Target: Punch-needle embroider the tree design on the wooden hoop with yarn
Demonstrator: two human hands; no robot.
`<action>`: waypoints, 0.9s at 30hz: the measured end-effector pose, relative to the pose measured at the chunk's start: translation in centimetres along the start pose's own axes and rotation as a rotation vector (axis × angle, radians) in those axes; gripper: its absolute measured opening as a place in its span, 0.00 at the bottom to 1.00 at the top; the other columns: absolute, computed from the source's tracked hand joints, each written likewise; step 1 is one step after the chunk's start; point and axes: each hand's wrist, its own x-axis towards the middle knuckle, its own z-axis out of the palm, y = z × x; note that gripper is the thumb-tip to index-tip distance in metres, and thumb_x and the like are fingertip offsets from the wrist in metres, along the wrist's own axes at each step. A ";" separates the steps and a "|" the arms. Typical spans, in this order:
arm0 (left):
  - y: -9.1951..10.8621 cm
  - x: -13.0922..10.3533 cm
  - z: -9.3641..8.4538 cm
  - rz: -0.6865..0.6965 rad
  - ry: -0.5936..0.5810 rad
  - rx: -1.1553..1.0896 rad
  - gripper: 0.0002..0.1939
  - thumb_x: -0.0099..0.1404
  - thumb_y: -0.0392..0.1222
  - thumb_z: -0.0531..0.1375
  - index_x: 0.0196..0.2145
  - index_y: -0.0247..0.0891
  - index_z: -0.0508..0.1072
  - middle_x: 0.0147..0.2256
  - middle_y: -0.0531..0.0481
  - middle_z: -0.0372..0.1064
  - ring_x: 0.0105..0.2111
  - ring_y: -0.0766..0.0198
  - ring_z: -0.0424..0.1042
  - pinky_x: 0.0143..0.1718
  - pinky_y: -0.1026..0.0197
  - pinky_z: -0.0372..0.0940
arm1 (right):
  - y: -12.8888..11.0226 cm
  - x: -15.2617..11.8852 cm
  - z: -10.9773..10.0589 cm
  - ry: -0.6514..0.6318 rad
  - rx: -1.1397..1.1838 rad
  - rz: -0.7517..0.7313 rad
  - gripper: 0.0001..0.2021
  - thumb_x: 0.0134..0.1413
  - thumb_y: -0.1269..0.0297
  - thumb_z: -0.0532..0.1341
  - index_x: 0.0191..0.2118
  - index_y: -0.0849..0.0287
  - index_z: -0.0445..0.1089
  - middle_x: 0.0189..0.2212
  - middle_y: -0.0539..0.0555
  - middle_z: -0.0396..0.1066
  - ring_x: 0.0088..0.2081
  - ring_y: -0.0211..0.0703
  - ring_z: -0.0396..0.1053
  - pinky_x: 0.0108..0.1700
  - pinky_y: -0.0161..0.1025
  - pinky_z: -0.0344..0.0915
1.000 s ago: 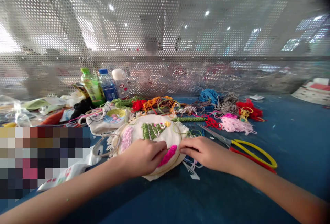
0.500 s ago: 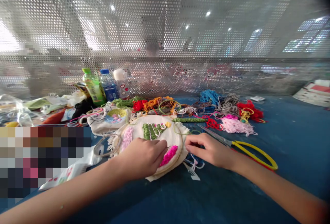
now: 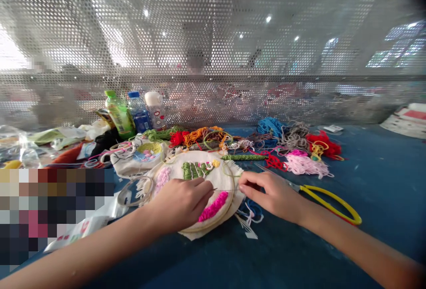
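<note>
The left hand (image 3: 188, 202) pinches a thin dark needle-like piece (image 3: 215, 189) over round, white, hooped cloth (image 3: 192, 157). The right hand (image 3: 266, 193) pinches fine, straight thread (image 3: 229, 190).

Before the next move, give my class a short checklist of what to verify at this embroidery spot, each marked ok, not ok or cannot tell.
1. Left hand over the hooped cloth, fingers pinched: ok.
2. Right hand pinched, close to the cloth's right edge: ok.
3. Thin strand between the hands free of knots: cannot tell, too fine to see.
4. Scissors off the cloth: ok, lying to its right, partly hidden by the right hand and forearm.
5. Loose yarn off the cloth: not ok, a green strand loops over its upper right.
6. Bottles capped: ok, all three.
</note>
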 end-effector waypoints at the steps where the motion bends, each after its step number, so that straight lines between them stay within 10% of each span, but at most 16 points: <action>1: -0.1 0.0 -0.1 0.004 0.007 0.001 0.14 0.73 0.40 0.44 0.36 0.37 0.67 0.29 0.50 0.69 0.25 0.64 0.69 0.26 0.61 0.59 | 0.1 -0.1 0.1 0.024 -0.019 -0.009 0.12 0.64 0.62 0.53 0.30 0.59 0.64 0.21 0.46 0.58 0.24 0.35 0.55 0.26 0.33 0.50; 16: 0.8 -0.6 1.3 0.187 0.038 0.154 0.09 0.70 0.33 0.46 0.35 0.39 0.63 0.29 0.51 0.65 0.22 0.62 0.64 0.23 0.59 0.60 | -0.4 -0.9 3.1 0.078 -0.050 -0.175 0.09 0.66 0.65 0.50 0.36 0.58 0.66 0.26 0.49 0.67 0.28 0.36 0.63 0.31 0.33 0.56; 27: 1.1 -0.7 -0.3 0.070 0.068 -0.053 0.14 0.73 0.38 0.43 0.40 0.39 0.66 0.30 0.51 0.67 0.23 0.63 0.67 0.23 0.60 0.60 | -1.3 -0.8 0.3 -0.011 0.268 0.001 0.13 0.64 0.57 0.53 0.33 0.59 0.66 0.24 0.47 0.60 0.27 0.35 0.57 0.29 0.33 0.54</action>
